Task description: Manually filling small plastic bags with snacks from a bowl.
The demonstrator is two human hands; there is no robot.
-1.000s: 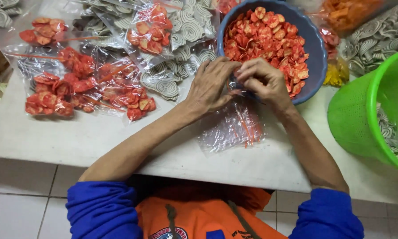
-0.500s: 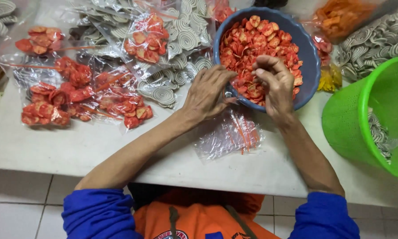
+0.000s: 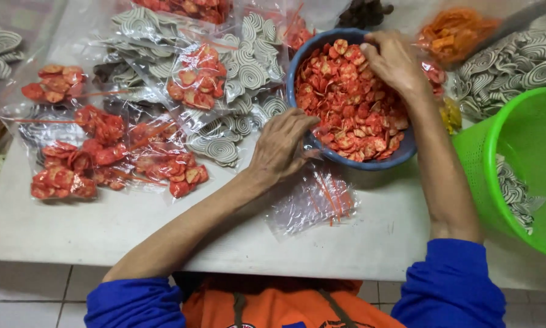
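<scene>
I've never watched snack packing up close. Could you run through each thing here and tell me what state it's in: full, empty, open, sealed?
Blue bowl: upright, nearly full of red chips.
Clear bags: empty, lying flat by the bowl.
Packed red chip bags: filled, lying on the table.
Spiral cracker bags: filled, piled.
Green basket: tilted, open, a few spiral crackers inside.
Left hand: at the bowl's rim.
Right hand: reaching into the bowl.

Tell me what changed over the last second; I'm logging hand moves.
The right hand left the left hand and reached to the far rim of the bowl, over the chips. The left hand stayed at the near rim, on the bag.
</scene>
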